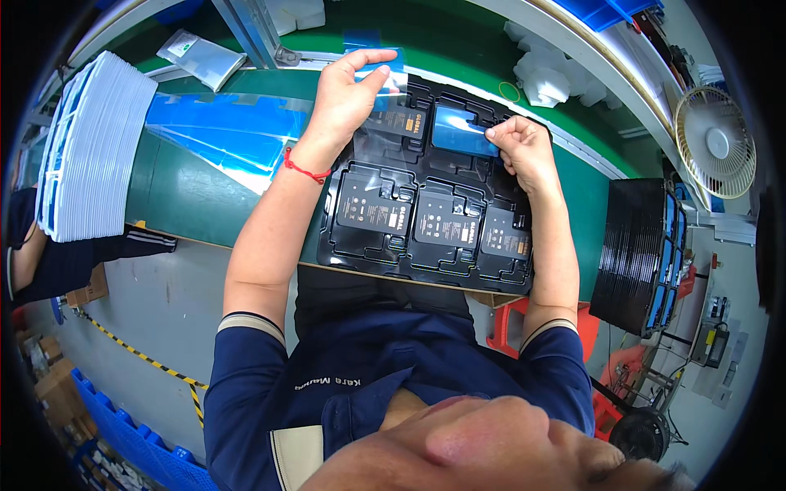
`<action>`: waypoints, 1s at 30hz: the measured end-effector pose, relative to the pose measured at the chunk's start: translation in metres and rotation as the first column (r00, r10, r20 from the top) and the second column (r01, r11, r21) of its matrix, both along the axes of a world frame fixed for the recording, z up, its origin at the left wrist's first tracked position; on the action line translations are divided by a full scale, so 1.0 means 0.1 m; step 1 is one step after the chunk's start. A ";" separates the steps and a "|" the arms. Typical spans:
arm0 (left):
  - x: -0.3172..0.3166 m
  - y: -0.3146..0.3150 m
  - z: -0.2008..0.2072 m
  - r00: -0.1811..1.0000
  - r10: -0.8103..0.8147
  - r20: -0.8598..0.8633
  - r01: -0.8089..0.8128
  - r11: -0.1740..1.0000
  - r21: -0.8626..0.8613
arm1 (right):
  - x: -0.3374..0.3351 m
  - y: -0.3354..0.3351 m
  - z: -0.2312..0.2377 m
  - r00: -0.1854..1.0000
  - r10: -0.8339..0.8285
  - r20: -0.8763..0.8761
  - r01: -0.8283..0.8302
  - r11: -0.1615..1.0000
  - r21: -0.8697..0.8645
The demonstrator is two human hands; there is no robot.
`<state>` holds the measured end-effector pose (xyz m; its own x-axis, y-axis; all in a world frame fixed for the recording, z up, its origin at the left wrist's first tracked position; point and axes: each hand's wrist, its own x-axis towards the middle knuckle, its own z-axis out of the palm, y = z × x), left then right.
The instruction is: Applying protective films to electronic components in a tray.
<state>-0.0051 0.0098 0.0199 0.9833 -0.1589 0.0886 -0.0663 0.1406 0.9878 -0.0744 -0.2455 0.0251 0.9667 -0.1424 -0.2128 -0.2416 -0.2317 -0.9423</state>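
My left hand (348, 94) is closed in a pinch on a thin see-through blue film (391, 84), held over the far edge of a black moulded plastic tray (413, 173). At the tray's far right, my right hand (526, 147) pinches the right end of a glossy blue rectangular sheet (460, 131), which lies over one of the compartments. Flat black packs with printed faces, like phone batteries, fill other compartments; a near middle pack (446, 219) shows fully. Another pack (399, 123) lies beneath my left hand's film, partly covered by clear plastic.
Blue films (229, 131) lie spread on the green bench (188, 192) to the left. A tall stack of white trays (102, 151) stands at the far left, a stack of black trays (634, 245) at the right. A fan (717, 142) is beyond it.
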 end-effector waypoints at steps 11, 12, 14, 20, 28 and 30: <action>-0.01 -0.03 -0.02 0.999 0.029 0.033 -0.030 0.999 0.013 | 0.01 0.01 0.00 1.000 0.000 0.011 0.000 1.000 -0.017; -0.01 -0.03 -0.02 0.999 0.030 0.033 -0.030 0.999 0.014 | 0.01 0.01 0.00 1.000 0.001 0.011 0.000 1.000 -0.016; -0.01 -0.04 -0.01 0.999 0.030 0.045 -0.030 1.000 0.006 | 0.02 0.01 0.00 1.000 0.005 0.010 -0.005 1.000 -0.027; 0.02 -0.04 -0.08 0.997 0.029 0.075 -0.031 0.999 0.020 | 0.02 0.03 -0.01 0.999 0.003 0.038 0.002 0.992 -0.129; 0.02 -0.03 -0.09 0.995 0.018 0.098 -0.022 0.999 0.047 | 0.02 0.04 -0.10 0.989 0.020 0.149 0.047 0.902 -0.430; 0.01 -0.03 -0.08 0.995 0.015 0.095 -0.020 0.998 0.055 | -0.01 0.13 -0.02 0.988 0.017 0.153 0.059 0.873 -0.483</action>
